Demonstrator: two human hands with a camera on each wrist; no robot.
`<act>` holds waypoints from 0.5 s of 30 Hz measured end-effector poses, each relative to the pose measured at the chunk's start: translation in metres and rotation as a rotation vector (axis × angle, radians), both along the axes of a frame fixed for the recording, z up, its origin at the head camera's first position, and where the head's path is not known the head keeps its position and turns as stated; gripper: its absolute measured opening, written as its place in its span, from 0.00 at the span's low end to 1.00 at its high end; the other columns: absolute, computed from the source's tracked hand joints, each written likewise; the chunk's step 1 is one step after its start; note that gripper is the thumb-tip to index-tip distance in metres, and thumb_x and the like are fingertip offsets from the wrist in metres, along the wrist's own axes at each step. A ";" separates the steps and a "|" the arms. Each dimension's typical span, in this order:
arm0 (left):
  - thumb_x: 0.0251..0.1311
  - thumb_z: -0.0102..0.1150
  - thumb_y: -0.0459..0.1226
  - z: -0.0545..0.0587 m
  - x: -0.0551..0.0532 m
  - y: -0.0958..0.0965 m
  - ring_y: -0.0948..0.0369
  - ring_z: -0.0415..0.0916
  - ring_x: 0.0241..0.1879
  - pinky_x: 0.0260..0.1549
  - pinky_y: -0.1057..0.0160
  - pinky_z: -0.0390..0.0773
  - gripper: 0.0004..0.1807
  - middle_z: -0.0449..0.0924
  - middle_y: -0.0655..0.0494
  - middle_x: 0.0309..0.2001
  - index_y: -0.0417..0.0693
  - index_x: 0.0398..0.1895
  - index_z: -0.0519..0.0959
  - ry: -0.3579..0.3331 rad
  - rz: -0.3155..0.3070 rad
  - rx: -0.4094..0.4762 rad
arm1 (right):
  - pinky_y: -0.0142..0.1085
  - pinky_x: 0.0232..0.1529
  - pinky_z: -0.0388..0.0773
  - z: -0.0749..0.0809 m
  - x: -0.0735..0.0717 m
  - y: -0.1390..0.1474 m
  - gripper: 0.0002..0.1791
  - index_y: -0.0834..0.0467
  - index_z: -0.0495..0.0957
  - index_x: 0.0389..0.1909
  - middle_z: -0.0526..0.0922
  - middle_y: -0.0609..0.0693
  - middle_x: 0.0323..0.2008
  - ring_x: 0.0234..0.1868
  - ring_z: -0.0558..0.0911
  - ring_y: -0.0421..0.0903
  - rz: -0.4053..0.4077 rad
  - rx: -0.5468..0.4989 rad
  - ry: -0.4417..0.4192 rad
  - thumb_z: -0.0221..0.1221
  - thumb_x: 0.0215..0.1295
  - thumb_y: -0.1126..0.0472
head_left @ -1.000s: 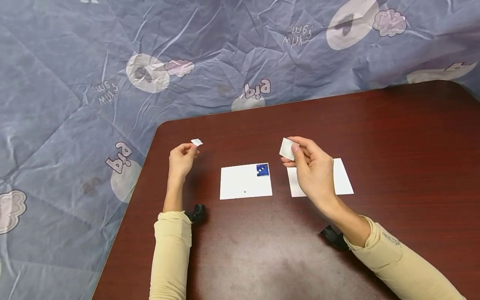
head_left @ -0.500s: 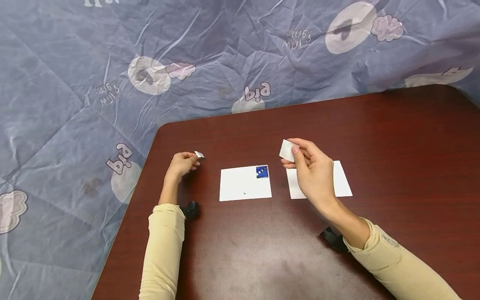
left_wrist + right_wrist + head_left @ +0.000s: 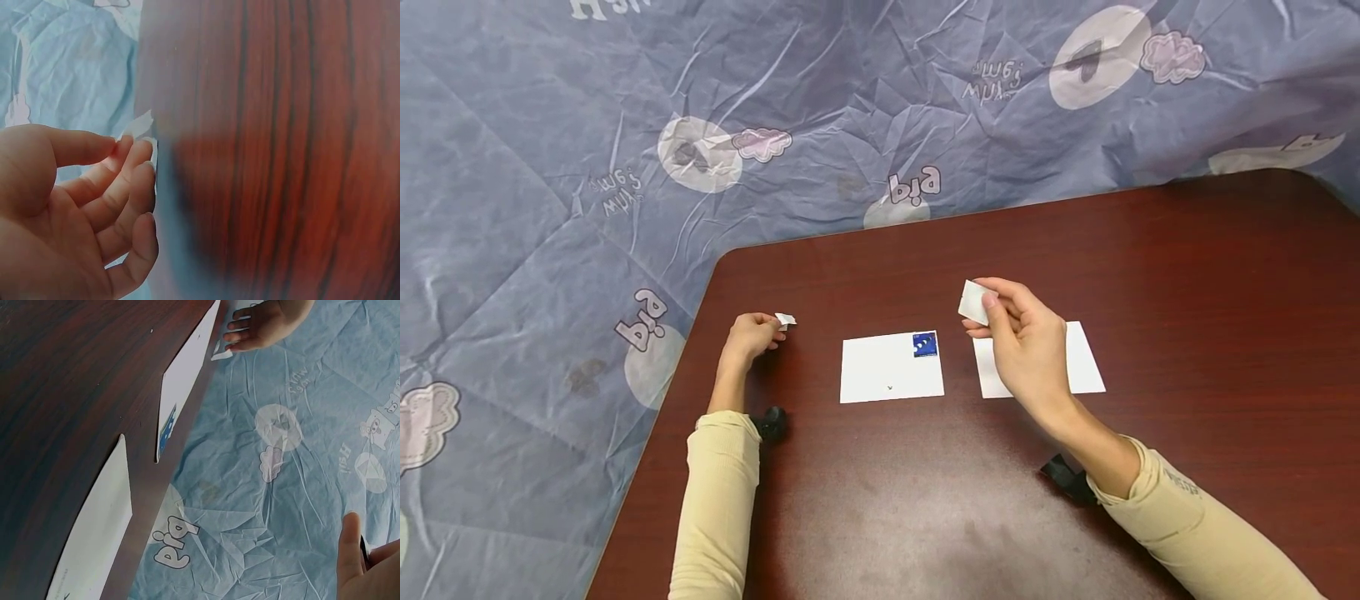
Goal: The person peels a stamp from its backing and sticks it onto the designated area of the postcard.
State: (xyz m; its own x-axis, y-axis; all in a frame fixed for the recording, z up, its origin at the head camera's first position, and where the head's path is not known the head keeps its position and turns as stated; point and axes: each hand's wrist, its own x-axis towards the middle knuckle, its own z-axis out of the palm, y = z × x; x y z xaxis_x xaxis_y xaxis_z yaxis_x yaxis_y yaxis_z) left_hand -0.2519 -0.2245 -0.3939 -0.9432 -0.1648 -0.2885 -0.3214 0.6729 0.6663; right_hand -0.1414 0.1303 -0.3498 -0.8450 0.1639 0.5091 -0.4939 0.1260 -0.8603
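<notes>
In the head view, my left hand (image 3: pixel 749 336) pinches a small creased white paper slip (image 3: pixel 786 321) between thumb and forefinger, left of a white envelope (image 3: pixel 880 373). A blue stamp (image 3: pixel 925 344) sits in that envelope's upper right corner. My right hand (image 3: pixel 1033 346) pinches a small white square (image 3: pixel 973 302), probably a stamp seen from its back, above a second white envelope (image 3: pixel 1084 362) that it partly covers. The left wrist view shows the slip (image 3: pixel 142 125) at the thumb tip, the other fingers loosely bent. In the right wrist view, the right thumb (image 3: pixel 350 547) shows at the edge.
Both envelopes lie flat and apart on a dark reddish wooden table (image 3: pixel 865 492). Behind and to the left hangs a crumpled blue printed sheet (image 3: pixel 820 108). Black wrist devices (image 3: pixel 771 423) sit under the cuffs of both cream sleeves.
My left hand has moved down and then slightly left with the paper slip still pinched, and the slip has turned. My right hand and its square hold nearly still.
</notes>
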 end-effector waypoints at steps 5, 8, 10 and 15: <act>0.70 0.47 0.39 -0.001 0.002 -0.007 0.59 0.76 0.32 0.35 0.61 0.71 0.16 0.83 0.47 0.40 0.36 0.51 0.76 -0.020 0.019 -0.001 | 0.33 0.31 0.80 0.000 0.000 0.001 0.12 0.71 0.76 0.50 0.83 0.65 0.35 0.27 0.83 0.36 0.000 0.000 -0.001 0.51 0.68 0.74; 0.70 0.48 0.40 0.000 0.003 -0.010 0.59 0.76 0.33 0.37 0.59 0.72 0.17 0.83 0.47 0.41 0.36 0.51 0.76 -0.031 0.022 -0.018 | 0.33 0.31 0.80 0.000 0.000 0.001 0.12 0.71 0.76 0.50 0.83 0.64 0.35 0.27 0.84 0.38 -0.001 0.005 0.000 0.51 0.68 0.74; 0.70 0.48 0.41 0.002 0.004 -0.012 0.59 0.76 0.33 0.37 0.59 0.71 0.17 0.83 0.47 0.41 0.36 0.51 0.76 -0.033 0.026 -0.024 | 0.33 0.31 0.80 0.000 0.000 0.002 0.12 0.71 0.76 0.50 0.83 0.64 0.35 0.27 0.84 0.42 -0.002 0.006 0.001 0.52 0.68 0.73; 0.69 0.48 0.41 0.006 0.006 -0.014 0.58 0.76 0.32 0.36 0.60 0.70 0.18 0.83 0.47 0.40 0.36 0.51 0.77 -0.023 0.029 -0.044 | 0.33 0.31 0.80 0.000 0.000 0.002 0.12 0.71 0.76 0.49 0.83 0.64 0.35 0.26 0.84 0.48 -0.007 0.008 0.000 0.51 0.68 0.73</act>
